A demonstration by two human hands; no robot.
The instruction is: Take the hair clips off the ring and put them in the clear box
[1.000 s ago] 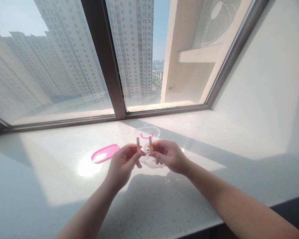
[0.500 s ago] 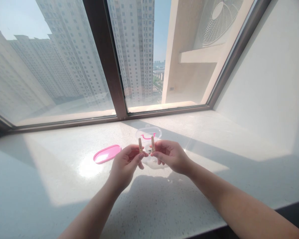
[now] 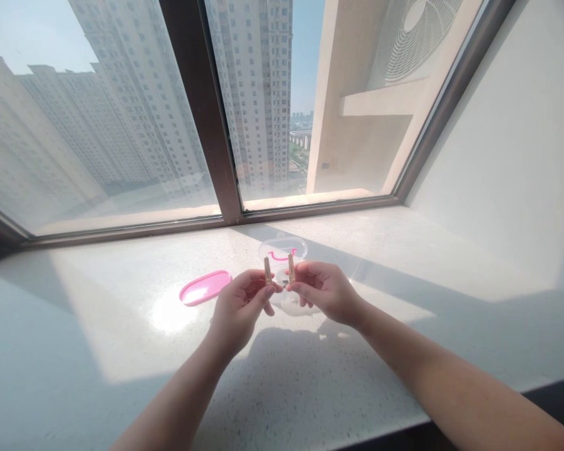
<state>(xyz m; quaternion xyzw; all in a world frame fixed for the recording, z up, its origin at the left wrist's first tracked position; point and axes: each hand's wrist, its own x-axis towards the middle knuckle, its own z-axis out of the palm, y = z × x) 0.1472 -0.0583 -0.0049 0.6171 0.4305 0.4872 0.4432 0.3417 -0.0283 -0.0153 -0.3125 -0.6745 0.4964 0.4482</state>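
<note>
My left hand is closed, pinching a slim gold-coloured clip that stands upright between thumb and fingers. A similar slim gold clip is pinched upright in my right hand. The two clips are side by side with a small gap, and my fingertips nearly meet below them. Their lower ends are partly covered by my fingers, and their exact kind is too small to tell. Behind and below my hands lies a clear plastic case, partly hidden, with its transparent lid raised and a pink handle showing.
To the left of my hands, a pink oval tray or cover lies on the pale speckled windowsill. A dark-framed window closes off the back, and a white wall bounds the right. Strong sun glare falls near the pink piece.
Both hands keep the same pinch on the clips. The whole view has shifted slightly, so everything sits a little farther right and higher.
</note>
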